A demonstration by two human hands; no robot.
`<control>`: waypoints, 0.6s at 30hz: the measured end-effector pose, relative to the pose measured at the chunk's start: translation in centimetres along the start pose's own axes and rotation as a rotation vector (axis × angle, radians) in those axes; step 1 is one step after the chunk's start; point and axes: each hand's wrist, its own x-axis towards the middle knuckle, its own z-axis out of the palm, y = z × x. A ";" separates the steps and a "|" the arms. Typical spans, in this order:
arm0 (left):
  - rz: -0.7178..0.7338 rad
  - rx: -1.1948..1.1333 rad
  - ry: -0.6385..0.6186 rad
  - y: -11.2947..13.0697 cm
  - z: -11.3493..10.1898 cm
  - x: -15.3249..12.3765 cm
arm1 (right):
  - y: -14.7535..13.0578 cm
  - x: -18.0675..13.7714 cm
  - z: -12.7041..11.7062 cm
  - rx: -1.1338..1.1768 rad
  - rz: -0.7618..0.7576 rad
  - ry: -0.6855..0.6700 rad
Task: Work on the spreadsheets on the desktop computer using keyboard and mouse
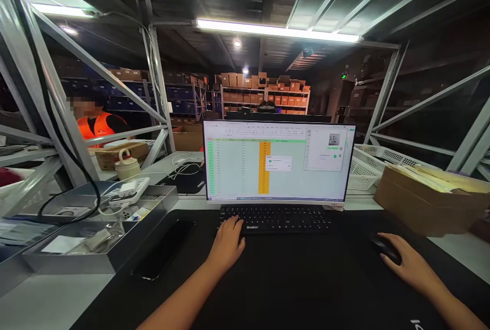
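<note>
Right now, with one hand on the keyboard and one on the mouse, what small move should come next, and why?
Probably slide the mouse under the right hand to bring the pointer onto the small dialog box open on the monitor. It seems to wait for an answer, and the left hand only rests at the keyboard edge.

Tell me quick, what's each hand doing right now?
Left hand: open, holding nothing, fingers resting on the keyboard.
Right hand: closed loosely around the mouse.
</note>
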 end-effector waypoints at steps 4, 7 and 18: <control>-0.021 0.000 -0.018 0.2 -0.3 -0.1 | -0.5 -0.3 -0.2 -0.009 0.001 0.007; -0.023 0.000 -0.025 0.3 -0.4 -0.1 | -0.6 -0.2 -0.2 -0.015 0.010 0.009; 0.024 0.040 0.051 -1.1 1.3 0.4 | -4.5 -0.2 -2.0 -0.024 0.082 -0.015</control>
